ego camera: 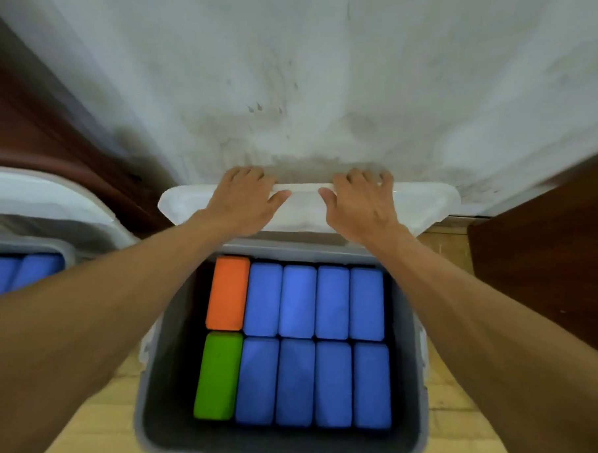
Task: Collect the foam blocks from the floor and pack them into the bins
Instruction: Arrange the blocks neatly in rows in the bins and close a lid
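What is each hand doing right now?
Left hand: grips the lid.
Right hand: grips the same lid.

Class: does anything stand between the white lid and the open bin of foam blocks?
Nothing visible does. The left hand and right hand grip the white lid behind the grey bin; the foam blocks sit below its rim. Only the person's forearms cross the opening.
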